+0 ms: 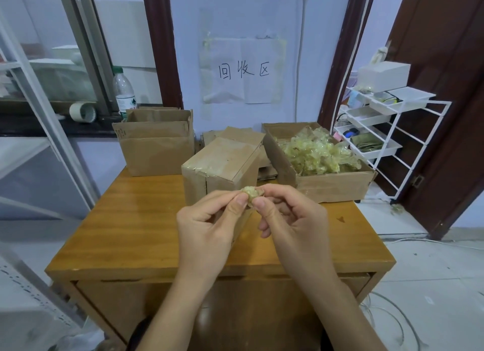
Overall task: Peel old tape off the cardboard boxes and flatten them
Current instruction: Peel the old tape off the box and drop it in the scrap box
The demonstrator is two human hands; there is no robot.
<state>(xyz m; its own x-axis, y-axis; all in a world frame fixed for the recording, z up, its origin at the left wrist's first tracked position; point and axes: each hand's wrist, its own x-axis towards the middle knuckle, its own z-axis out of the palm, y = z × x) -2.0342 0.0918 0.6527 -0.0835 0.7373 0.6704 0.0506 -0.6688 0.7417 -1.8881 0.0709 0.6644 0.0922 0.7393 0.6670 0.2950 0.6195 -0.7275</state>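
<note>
A small crumpled wad of yellowish tape [252, 193] sits between my two hands, above the wooden table [131, 219]. My left hand [209, 224] pinches it from the left with thumb and fingers. My right hand [290, 217] pinches it from the right. Just behind my hands stands a closed cardboard box [222, 164] with shiny tape across its top. An open cardboard box [332, 185] at the right holds a heap of peeled tape [317, 154]. At the back left another open cardboard box [154, 143] stands with its flaps up.
Flattened cardboard pieces [235, 134] lie behind the closed box. A plastic bottle [124, 92] and a tape roll [82, 112] stand on the dark ledge at the left. A white wire rack [387, 130] with trays stands right of the table. Cables lie on the floor.
</note>
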